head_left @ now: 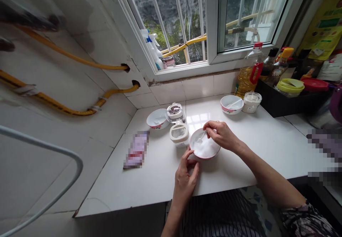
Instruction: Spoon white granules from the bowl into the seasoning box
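A white bowl (205,156) with white powder in it stands on the white counter. My right hand (221,134) pinches the handle of a small clear spoon (200,138), whose head dips into the powder. At the bowl's near left side, my left hand (187,173) steadies the rim between curved fingers and thumb. Just left of the bowl is a lidded clear container (179,133); behind it stands another container (175,112) with dark contents. A second white bowl (157,119) with a floral pattern sits to their left.
A blurred purple packet (136,149) lies on the left of the counter (112,190). Back right are a floral bowl (232,105) with a spoon, a lidded jar (251,102), an oil bottle (248,71) and a black rack (280,100) of bottles. A window is behind.
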Motion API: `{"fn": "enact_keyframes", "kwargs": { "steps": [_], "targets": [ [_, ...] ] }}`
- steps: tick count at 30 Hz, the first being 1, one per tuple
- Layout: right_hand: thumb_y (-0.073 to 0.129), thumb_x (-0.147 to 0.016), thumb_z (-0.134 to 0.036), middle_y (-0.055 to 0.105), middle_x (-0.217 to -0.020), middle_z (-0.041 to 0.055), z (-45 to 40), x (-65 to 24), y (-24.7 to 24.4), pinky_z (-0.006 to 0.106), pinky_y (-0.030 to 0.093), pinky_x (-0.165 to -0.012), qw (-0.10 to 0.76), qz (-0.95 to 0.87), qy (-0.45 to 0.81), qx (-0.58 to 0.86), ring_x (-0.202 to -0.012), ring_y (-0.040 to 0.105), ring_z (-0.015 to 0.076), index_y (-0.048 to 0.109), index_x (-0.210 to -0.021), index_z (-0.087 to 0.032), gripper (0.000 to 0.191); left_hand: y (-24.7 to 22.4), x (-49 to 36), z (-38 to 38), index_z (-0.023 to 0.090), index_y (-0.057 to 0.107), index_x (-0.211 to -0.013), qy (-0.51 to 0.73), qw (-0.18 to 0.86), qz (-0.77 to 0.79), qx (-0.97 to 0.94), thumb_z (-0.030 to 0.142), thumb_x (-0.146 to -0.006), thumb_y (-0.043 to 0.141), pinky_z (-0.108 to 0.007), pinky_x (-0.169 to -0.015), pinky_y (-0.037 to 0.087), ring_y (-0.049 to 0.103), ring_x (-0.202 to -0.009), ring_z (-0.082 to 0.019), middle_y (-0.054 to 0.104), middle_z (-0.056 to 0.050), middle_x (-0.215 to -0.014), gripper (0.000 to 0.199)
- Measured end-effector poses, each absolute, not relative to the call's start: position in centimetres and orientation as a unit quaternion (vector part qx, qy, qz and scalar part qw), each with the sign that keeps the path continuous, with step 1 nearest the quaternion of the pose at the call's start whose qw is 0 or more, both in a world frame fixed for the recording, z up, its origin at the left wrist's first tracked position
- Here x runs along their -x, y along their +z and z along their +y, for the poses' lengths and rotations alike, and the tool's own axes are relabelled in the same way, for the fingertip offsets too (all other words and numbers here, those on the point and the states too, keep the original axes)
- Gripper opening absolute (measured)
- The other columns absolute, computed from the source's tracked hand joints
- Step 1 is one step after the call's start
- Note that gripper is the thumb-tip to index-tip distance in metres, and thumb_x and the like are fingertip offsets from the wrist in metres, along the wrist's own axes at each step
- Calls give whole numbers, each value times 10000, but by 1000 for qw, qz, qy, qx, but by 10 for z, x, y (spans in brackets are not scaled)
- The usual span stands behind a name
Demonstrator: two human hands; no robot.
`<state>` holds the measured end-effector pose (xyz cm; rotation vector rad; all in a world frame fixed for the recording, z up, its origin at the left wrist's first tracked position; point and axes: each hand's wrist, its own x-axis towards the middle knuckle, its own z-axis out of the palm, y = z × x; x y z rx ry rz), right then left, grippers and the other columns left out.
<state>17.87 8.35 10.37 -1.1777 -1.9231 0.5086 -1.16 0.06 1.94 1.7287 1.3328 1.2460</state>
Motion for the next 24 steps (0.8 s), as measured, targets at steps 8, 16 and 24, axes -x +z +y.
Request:
{"fn": "enact_keyframes", "kwargs": {
  "steps": [8, 16, 24],
  "targets": [
    [483, -818, -37, 675, -622, -13, 86, -170, 90, 349, 453, -901, 373, -800, 187, 432, -644, 631, 161, 659, -799, -196, 239, 16, 12, 0, 218, 557, -1237, 473, 305, 503, -655, 235, -885, 575, -248, -767, 575, 708, -766, -131, 711, -94, -1144, 353],
    [477, -765, -149, 657, -565, -17, 90, -174, 93, 266, 468, -667, 414, -681, 356, 488, -591, 599, 146, 632, -681, -201, 185, 19, 10, 1, 213, 559, -1232, 475, 315, 504, -649, 238, -878, 569, -257, -761, 577, 715, -772, -145, 734, -73, -1037, 355],
    [556, -685, -248, 642, -514, -10, 96, -181, 95, 276, 465, -633, 463, -567, 478, 485, -545, 570, 144, 651, -681, -185, 114, 20, 9, 1, 217, 557, -1218, 482, 318, 494, -650, 225, -882, 552, -249, -748, 575, 714, -762, -144, 727, -68, -989, 336]
  ]
}}
